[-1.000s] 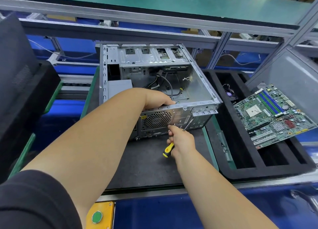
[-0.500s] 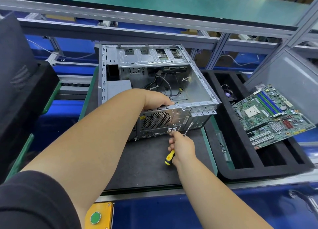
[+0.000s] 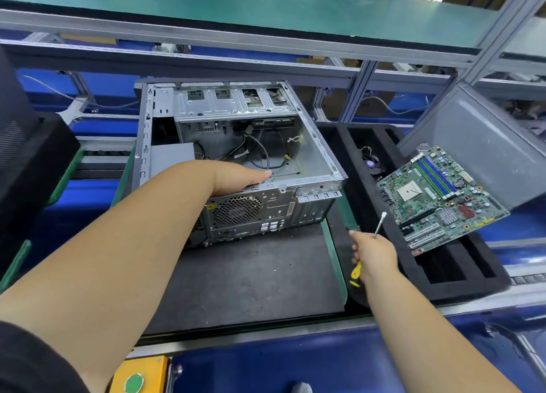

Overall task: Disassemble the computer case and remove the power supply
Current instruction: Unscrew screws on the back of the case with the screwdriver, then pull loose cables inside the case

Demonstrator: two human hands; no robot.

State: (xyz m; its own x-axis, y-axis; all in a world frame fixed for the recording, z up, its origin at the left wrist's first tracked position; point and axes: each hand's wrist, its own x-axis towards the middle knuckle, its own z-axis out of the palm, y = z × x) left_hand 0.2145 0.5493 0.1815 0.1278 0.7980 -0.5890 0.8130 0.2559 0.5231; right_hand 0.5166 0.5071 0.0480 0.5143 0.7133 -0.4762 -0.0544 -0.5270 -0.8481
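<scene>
Your left hand (image 3: 236,177) lies flat over the computer case (image 3: 236,162) rear rim, grip apart. Your right hand (image 3: 373,255) hovers beside the case, grip clamped on a screwdriver (image 3: 379,225). The case sits on the dark surface (image 3: 251,280); a motherboard (image 3: 437,197) leans right.

Computer case (image 3: 236,156) on mat (image 3: 251,283), motherboard (image 3: 440,197) in tray (image 3: 461,277) rightward

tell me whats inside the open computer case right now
Inside the computer case: loose black cables, a grey box at left. The left hand and forearm hide what lies beneath them.
</scene>
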